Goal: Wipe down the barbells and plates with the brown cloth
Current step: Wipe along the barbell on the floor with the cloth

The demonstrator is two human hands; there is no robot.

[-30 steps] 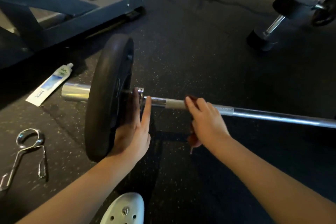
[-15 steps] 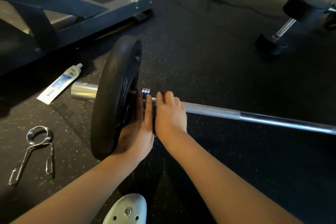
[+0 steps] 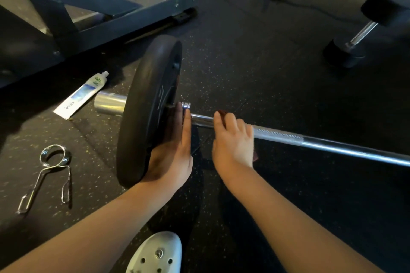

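Left hand (image 3: 173, 157) presses plate (image 3: 142, 115), right hand (image 3: 233, 143) grips barbell (image 3: 332, 144).

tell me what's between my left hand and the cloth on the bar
In the head view, only a short bare stretch of bar runs between the left hand, flat on the plate, and the cloth under the right hand.

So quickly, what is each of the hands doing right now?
The left hand is open, fingers straight, pressed flat against the plate.
The right hand is closed around the brown cloth on the barbell.
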